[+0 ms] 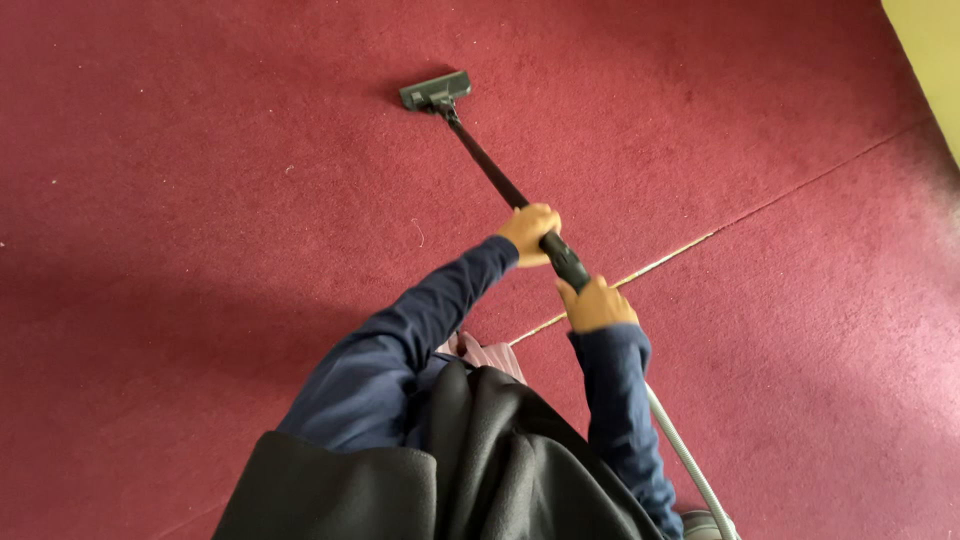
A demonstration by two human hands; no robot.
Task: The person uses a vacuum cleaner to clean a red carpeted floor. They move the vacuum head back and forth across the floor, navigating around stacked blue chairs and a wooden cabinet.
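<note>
Both grips close fully around one tool. Left hand [530, 232], upper on the shaft, wraps the black vacuum wand [492, 170]; right hand [596, 306], just below it, wraps the thicker black handle section [566, 262] of the same wand. The two hands sit near each other, apart by a short stretch of handle.

Wand: runs diagonally from the hands up and to the left, ending in a flat grey floor nozzle [436, 90] that rests on the dark red carpet [200, 200], well apart from the hands.

Hose: a pale grey hose [690, 462] leaves the handle behind the right hand and descends to the lower right edge of the view.

Carpet: a thin light seam [680, 252] crosses it diagonally, passing under the hands. Small pale specks lie scattered at left.

Clothing: navy sleeves [400, 340] cover both arms; a black garment [480, 460] fills the lower centre.

Wall: a yellow-green strip [935, 50] occupies the top right corner.
</note>
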